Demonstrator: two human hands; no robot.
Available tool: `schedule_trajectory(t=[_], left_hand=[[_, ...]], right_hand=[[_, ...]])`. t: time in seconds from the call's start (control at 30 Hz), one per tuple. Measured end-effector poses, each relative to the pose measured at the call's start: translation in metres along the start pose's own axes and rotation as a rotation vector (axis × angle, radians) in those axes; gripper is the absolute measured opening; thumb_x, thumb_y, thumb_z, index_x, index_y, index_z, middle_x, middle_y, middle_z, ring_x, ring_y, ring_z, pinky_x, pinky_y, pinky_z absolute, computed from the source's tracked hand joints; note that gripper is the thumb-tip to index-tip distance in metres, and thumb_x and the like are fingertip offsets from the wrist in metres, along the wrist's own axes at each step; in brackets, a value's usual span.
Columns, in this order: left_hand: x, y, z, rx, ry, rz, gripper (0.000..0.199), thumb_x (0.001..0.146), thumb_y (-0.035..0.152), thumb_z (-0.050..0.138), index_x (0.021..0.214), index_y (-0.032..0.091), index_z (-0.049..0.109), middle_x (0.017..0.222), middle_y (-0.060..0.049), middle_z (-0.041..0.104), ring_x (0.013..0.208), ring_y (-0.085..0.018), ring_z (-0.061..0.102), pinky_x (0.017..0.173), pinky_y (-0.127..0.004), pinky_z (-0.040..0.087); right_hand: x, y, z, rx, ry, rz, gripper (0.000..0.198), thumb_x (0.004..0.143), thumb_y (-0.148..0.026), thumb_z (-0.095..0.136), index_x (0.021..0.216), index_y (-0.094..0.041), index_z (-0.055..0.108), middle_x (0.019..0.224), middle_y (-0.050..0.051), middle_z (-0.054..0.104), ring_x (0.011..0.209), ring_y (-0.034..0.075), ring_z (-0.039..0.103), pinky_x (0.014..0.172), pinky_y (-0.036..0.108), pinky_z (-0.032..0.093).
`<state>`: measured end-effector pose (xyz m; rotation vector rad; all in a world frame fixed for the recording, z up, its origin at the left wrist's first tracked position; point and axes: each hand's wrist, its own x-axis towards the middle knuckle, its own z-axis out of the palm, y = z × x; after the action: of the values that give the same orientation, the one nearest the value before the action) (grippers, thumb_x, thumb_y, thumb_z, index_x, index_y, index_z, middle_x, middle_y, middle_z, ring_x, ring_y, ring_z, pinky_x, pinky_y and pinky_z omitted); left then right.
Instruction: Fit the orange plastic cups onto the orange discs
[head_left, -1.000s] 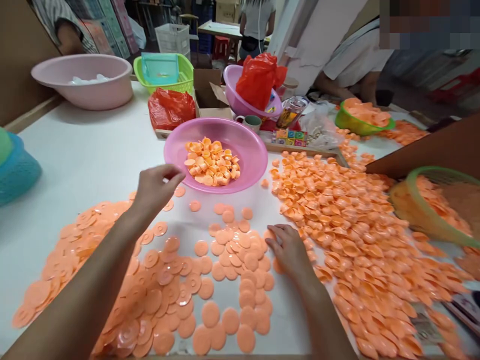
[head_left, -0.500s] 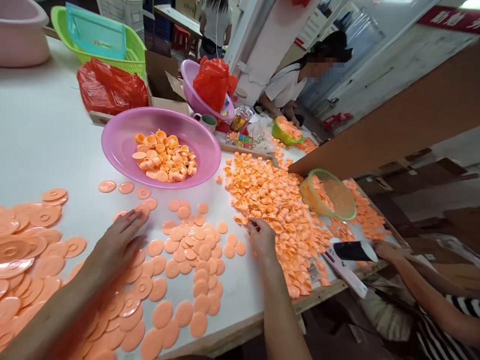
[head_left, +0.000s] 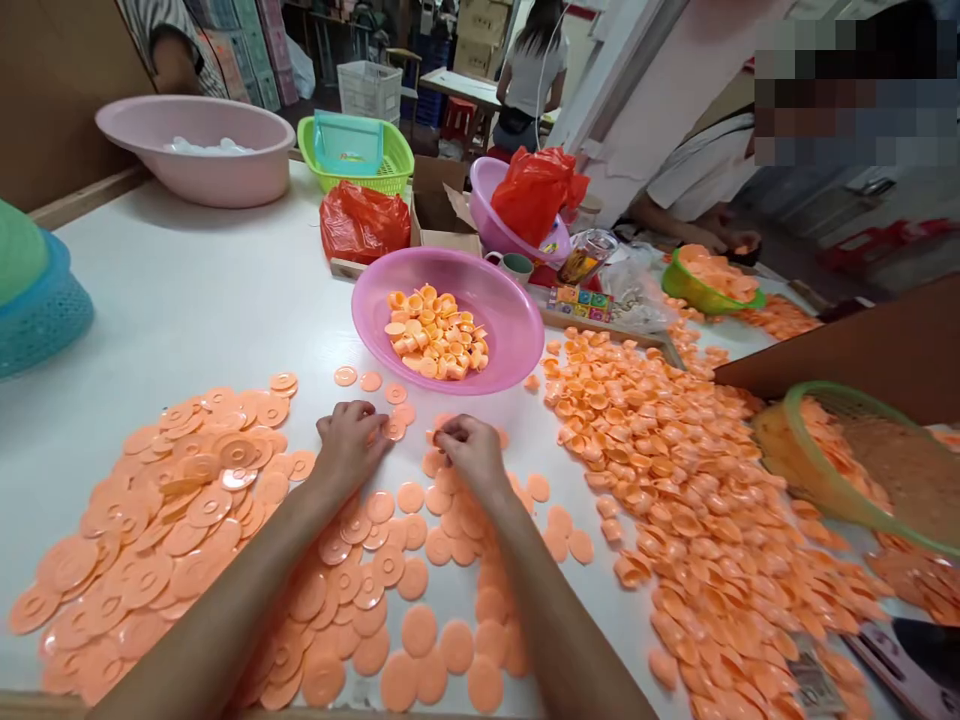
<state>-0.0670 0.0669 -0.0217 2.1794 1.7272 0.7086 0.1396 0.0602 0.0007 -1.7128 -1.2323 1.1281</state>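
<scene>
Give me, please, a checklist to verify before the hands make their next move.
1. Left hand holding a disc: cannot tell; one is beside it, contact unclear.
2. Right hand holding a piece: cannot tell; its pose blocks the view.
3. Bright pink basin upright, opening unobstructed by the hands: ok.
4. Cup-shaped pieces in the basin lying below its rim: ok.
5. Discs in the left heap lying singly: not ok, they overlap.

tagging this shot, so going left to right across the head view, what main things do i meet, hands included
blue basket → pale tub → left hand → right hand → heap of curved pieces
</scene>
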Motion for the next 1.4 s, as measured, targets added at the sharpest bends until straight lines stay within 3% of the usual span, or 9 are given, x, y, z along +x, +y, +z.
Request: schedule_trajectory(t=[0.1, 0.17, 0.3, 0.47, 0.83, 1.0, 1.17, 1.27, 1.4], left_hand=[[-0.012, 0.000, 0.001, 0.009, -0.031, 0.018, 0.011, 0.085, 0.028, 0.064, 0.090, 0.025, 0.074, 0.111, -0.008, 0.066, 0.110, -0.029, 0.054, 0.087, -0.046, 0.035], [-0.024, -0.003, -0.001, 0.011, -0.034, 0.021, 0.014, 0.085, 0.027, 0.065, 0.096, 0.025, 0.073, 0.114, -0.008, 0.065, 0.111, -0.029, 0.053, 0.088, -0.046, 0.033], [-0.033, -0.004, 0.001, -0.027, -0.019, 0.022, 0.024, 0.086, 0.032, 0.066, 0.109, 0.027, 0.071, 0.116, -0.008, 0.063, 0.112, -0.028, 0.053, 0.088, -0.045, 0.034], [-0.027, 0.003, 0.012, -0.051, -0.001, 0.035, 0.016, 0.088, 0.029, 0.064, 0.101, 0.031, 0.074, 0.114, -0.008, 0.062, 0.109, -0.028, 0.053, 0.088, -0.045, 0.033], [-0.030, 0.008, 0.015, -0.062, 0.034, 0.004, 0.019, 0.090, 0.028, 0.061, 0.107, 0.027, 0.072, 0.117, -0.010, 0.063, 0.111, -0.028, 0.052, 0.087, -0.046, 0.033], [-0.029, 0.006, 0.017, -0.111, 0.044, -0.041, 0.012, 0.088, 0.030, 0.065, 0.095, 0.028, 0.075, 0.114, -0.008, 0.065, 0.109, -0.027, 0.054, 0.086, -0.045, 0.034], [-0.020, 0.010, 0.004, -0.233, 0.029, -0.174, 0.017, 0.084, 0.025, 0.064, 0.097, 0.026, 0.075, 0.110, -0.007, 0.067, 0.109, -0.027, 0.055, 0.089, -0.044, 0.038], [-0.005, 0.015, -0.003, -0.378, -0.079, -0.291, 0.019, 0.081, 0.023, 0.059, 0.092, 0.022, 0.075, 0.091, -0.006, 0.070, 0.091, -0.023, 0.061, 0.079, -0.037, 0.045], [0.012, 0.018, 0.001, -0.477, -0.221, -0.347, 0.013, 0.072, 0.016, 0.057, 0.063, 0.019, 0.066, 0.062, 0.000, 0.066, 0.060, -0.015, 0.059, 0.058, -0.027, 0.041]], right_hand=[[0.006, -0.009, 0.029, -0.035, -0.056, -0.006, 0.006, 0.070, -0.024, 0.059, 0.066, -0.020, 0.060, 0.053, -0.003, 0.060, 0.043, 0.013, 0.056, 0.046, 0.022, 0.042], [0.006, -0.007, 0.035, -0.068, -0.100, 0.000, 0.004, 0.069, -0.020, 0.059, 0.065, -0.019, 0.060, 0.051, -0.004, 0.059, 0.042, 0.012, 0.054, 0.044, 0.021, 0.040], [0.004, -0.002, 0.039, -0.135, -0.123, 0.019, 0.006, 0.069, -0.018, 0.060, 0.064, -0.019, 0.060, 0.049, -0.004, 0.058, 0.043, 0.011, 0.053, 0.046, 0.021, 0.039], [0.010, -0.003, 0.045, -0.165, -0.083, 0.034, 0.008, 0.072, -0.022, 0.059, 0.065, -0.020, 0.059, 0.050, -0.003, 0.059, 0.045, 0.012, 0.053, 0.047, 0.022, 0.039], [0.007, 0.001, 0.041, -0.141, -0.068, 0.076, 0.009, 0.073, -0.027, 0.059, 0.067, -0.021, 0.055, 0.046, -0.005, 0.054, 0.040, 0.013, 0.050, 0.043, 0.024, 0.037], [0.006, -0.001, 0.055, -0.320, -0.042, -0.056, 0.008, 0.070, -0.018, 0.057, 0.062, -0.021, 0.055, 0.053, -0.003, 0.057, 0.052, 0.014, 0.053, 0.051, 0.024, 0.037], [0.007, -0.007, 0.055, -0.430, -0.070, -0.167, 0.013, 0.069, -0.013, 0.054, 0.060, -0.021, 0.053, 0.055, -0.002, 0.057, 0.056, 0.014, 0.052, 0.055, 0.025, 0.035], [0.008, -0.009, 0.053, -0.421, -0.096, -0.178, 0.015, 0.069, -0.011, 0.053, 0.058, -0.022, 0.050, 0.054, -0.003, 0.056, 0.056, 0.014, 0.052, 0.055, 0.024, 0.035], [0.010, -0.006, 0.053, -0.406, -0.114, -0.146, 0.017, 0.069, -0.010, 0.053, 0.058, -0.022, 0.050, 0.054, -0.002, 0.056, 0.058, 0.015, 0.054, 0.056, 0.024, 0.037]])
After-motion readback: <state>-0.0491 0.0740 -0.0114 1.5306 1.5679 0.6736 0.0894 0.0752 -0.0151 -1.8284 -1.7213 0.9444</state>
